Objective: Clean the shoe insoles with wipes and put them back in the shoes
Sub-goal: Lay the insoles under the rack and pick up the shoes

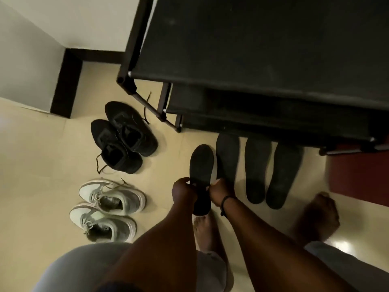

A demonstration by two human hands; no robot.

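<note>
Both hands hold a dark insole, toe pointing away.

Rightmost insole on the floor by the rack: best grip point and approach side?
Probably the heel end of the rightmost insole, approached from the person's side. It lies flat, its toe under the black rack, heel end exposed nearest the feet; pinch the thin heel edge and lift.
</note>
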